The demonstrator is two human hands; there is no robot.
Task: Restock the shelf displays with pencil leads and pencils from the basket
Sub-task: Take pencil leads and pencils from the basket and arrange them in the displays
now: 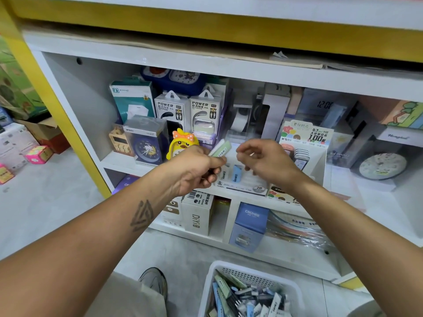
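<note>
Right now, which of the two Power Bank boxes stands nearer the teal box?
The left Power Bank box, beside the teal box; the right Power Bank box stands farther off.

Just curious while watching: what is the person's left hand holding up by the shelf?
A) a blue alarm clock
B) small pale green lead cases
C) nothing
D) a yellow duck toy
B: the left hand pinches a few pale green pencil lead cases, barcode showing, above the 2B display tray.
</note>
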